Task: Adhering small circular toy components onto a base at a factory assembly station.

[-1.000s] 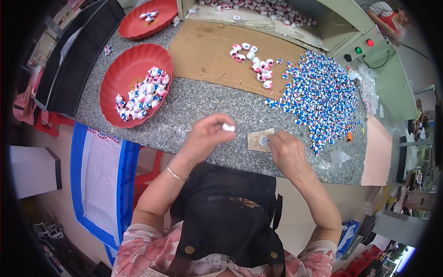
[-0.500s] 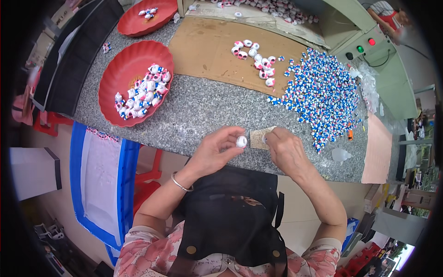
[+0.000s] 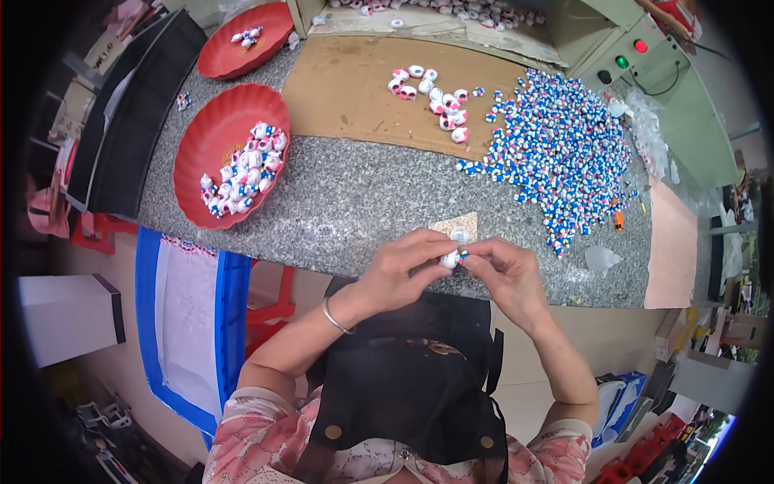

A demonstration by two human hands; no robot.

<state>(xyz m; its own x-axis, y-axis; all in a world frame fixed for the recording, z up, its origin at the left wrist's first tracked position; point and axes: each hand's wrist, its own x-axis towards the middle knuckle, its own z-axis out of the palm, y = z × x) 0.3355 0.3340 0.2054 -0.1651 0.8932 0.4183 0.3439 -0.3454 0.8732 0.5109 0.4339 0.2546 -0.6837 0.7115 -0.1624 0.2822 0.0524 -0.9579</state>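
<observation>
Just past the counter's front edge, my left hand [image 3: 397, 271] pinches a small round white figure head [image 3: 448, 260] between thumb and fingers. My right hand [image 3: 511, 281] meets it from the other side, its thumb and forefinger closed on a small blue, white and pink piece [image 3: 463, 255]. That piece touches or nearly touches the head. Right behind my fingertips, a small clear round dish [image 3: 459, 235] rests on a tan card [image 3: 461, 223]. My fingers partly cover both the head and the piece.
A large heap of small blue-and-white pieces [image 3: 564, 161] spreads at the right. Several white-and-pink heads [image 3: 438, 105] lie on cardboard [image 3: 347, 97]. Finished-looking figures fill part of a red bowl [image 3: 189, 173]; a second red bowl [image 3: 211, 60] stands behind. A squeeze bottle [image 3: 601, 258] lies right.
My right hand has left the tan card and come over to the left hand with a small piece. My left hand has moved right, still holding the white head.
</observation>
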